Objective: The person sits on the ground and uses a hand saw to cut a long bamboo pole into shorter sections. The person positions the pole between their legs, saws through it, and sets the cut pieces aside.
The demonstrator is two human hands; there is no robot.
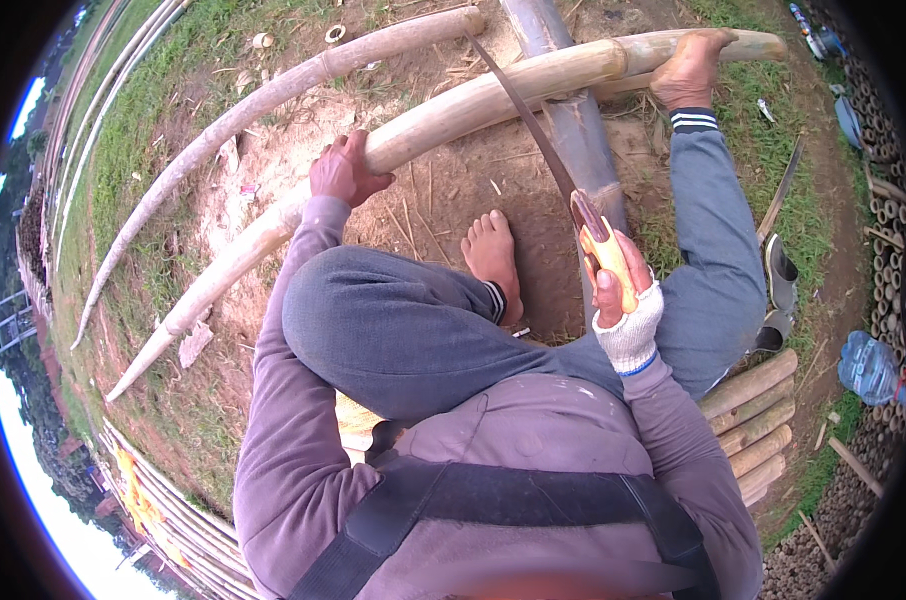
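Note:
A long pale bamboo pole (435, 126) slants from the lower left up to the far right, lying across a thick grey bamboo beam (585, 135). My bare left hand (343, 170) is wrapped round the pole left of the beam. In a partly gloved fist, my right hand (621, 280) holds a handsaw by its yellow and brown handle (603, 245). The saw's thin dark blade (533, 123) points up and left, crossing over the pole in view; whether its teeth touch the pole cannot be made out. My right foot (689, 68) presses on the pole's far right part.
A second bamboo pole (228, 125) curves along beyond the held one. At the right lie a long blade (781, 190), cut bamboo lengths (753, 420), a large clear water bottle (866, 368) and stacked bamboo rings (888, 225). More poles (173, 530) lie at lower left.

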